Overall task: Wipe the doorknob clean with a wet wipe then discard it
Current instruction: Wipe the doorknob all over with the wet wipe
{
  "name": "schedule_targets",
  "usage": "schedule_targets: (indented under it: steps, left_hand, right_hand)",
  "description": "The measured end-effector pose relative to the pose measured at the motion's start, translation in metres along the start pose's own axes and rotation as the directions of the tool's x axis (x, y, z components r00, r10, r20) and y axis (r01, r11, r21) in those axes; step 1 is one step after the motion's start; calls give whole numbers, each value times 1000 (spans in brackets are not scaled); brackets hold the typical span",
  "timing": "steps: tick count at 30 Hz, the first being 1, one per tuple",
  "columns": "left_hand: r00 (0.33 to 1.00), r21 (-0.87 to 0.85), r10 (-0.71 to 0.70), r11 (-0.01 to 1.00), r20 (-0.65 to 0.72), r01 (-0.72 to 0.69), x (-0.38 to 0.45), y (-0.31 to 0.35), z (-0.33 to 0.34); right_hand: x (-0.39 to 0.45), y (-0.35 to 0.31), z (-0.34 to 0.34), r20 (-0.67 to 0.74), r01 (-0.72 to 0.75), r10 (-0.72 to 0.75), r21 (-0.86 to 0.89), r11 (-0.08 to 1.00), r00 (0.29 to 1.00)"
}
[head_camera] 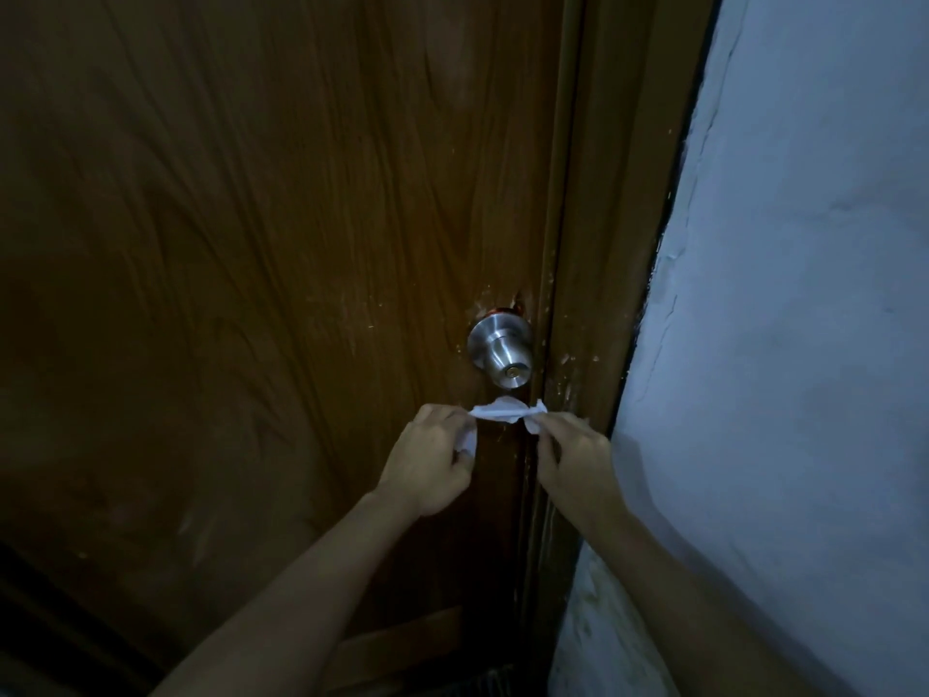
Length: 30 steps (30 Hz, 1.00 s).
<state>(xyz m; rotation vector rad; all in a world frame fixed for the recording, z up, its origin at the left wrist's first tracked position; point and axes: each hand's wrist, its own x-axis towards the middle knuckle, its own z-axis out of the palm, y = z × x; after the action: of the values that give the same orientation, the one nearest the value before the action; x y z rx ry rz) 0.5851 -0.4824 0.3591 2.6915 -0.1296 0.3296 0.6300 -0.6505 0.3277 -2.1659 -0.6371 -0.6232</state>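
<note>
A round silver doorknob [502,350] with a brass keyhole sticks out of a brown wooden door [261,274], close to its right edge. Just below the knob a white wet wipe [502,411] is stretched between both hands. My left hand [433,460] pinches the wipe's left end, with a bit of it hanging by the fingers. My right hand [570,451] pinches the right end. The wipe sits a little under the knob and does not touch it.
The brown door frame [618,233] runs down the right of the door, with pale scuffs near the knob. A light blue-white wall [804,294] fills the right side. The scene is dim.
</note>
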Motion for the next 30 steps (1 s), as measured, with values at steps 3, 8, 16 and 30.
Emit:
schedule_targets:
  steps: [3, 8, 16, 30]
  left_hand:
    - [977, -411, -210, 894, -26, 181, -4, 8, -6]
    - [939, -701, -339, 655, 60, 281, -17, 20, -17]
    - [926, -894, -269, 289, 266, 341, -41, 30, -53]
    - [959, -907, -239, 352, 152, 231, -139, 23, -96]
  right_hand:
    - [-1, -9, -4, -64, -31, 39, 122, 992, 997]
    - [-8, -35, -9, -107, -134, 178, 330, 934, 978]
    - [-23, -83, -6, -57, 139, -130, 197, 971, 990]
    - [-88, -180, -31, 386, -582, 466, 699, 416, 796]
